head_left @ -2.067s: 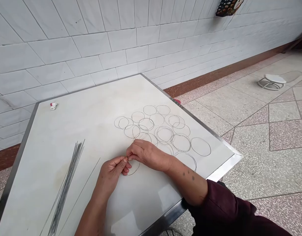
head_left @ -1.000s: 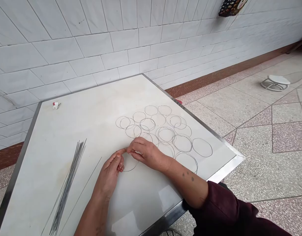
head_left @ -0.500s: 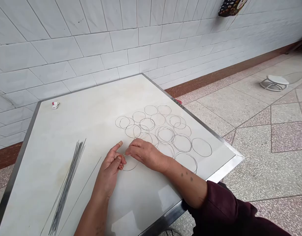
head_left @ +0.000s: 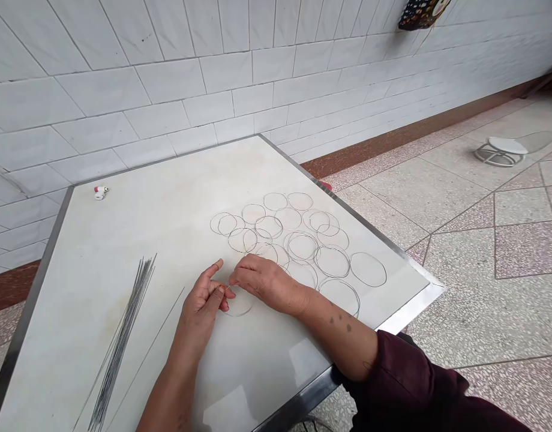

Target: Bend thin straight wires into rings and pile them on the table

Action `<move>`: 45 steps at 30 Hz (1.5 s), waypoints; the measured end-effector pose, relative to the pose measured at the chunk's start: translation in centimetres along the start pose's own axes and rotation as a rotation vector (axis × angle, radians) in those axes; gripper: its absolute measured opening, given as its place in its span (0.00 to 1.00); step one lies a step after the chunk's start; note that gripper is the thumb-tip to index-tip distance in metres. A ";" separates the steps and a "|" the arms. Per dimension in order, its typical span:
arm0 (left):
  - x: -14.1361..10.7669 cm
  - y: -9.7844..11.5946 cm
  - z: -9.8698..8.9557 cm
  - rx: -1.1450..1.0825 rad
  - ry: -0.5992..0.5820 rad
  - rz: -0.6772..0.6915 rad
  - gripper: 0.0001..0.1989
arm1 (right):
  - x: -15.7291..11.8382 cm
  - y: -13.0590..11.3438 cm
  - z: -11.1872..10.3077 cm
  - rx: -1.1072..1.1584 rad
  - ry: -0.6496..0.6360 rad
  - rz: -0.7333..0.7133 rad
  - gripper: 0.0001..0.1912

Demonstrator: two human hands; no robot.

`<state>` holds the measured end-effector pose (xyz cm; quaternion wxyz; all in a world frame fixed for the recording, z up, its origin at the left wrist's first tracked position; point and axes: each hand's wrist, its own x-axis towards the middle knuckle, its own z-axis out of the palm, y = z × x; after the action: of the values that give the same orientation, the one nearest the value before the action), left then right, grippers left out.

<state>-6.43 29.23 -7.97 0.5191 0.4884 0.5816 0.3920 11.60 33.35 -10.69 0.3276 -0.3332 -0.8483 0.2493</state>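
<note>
Between my two hands is a thin wire ring (head_left: 242,313), its lower curve showing beneath my fingers. My left hand (head_left: 208,297) pinches the wire between thumb and a finger, with another finger stretched out. My right hand (head_left: 262,279) has its fingertips closed on the ring's wire close to the left fingertips; the exact joint is too small to make out. Just beyond my hands lie several finished-looking wire rings (head_left: 303,246), many overlapping. Left of my left hand rest one loose straight wire (head_left: 155,335) and a bundle of straight wires (head_left: 125,342).
The white table (head_left: 168,210) has a metal edge and stands against a tiled wall (head_left: 168,90). A small white and red object (head_left: 101,192) sits at its far left corner. On the floor to the right is a white stool (head_left: 501,151). A dark patterned item (head_left: 422,13) hangs on the wall.
My left fingers have shifted slightly on the wire, and the ring beneath has moved a little. My right hand has stayed nearly in place.
</note>
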 end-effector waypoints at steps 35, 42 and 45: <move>0.2 0.1 -0.5 -0.050 -0.148 -0.066 0.34 | 0.2 0.3 0.0 0.130 -0.042 0.050 0.05; 0.1 -0.2 -0.4 -0.073 -0.134 -0.063 0.33 | 0.2 0.1 -0.4 0.113 -0.075 0.024 0.05; 0.1 -0.1 -0.5 -0.083 -0.152 -0.082 0.32 | 0.2 0.2 -0.6 0.136 -0.095 -0.006 0.05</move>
<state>-6.95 29.30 -8.02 0.5971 0.4705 0.5433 0.3563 12.00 33.74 -10.40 0.3097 -0.2953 -0.8450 0.3206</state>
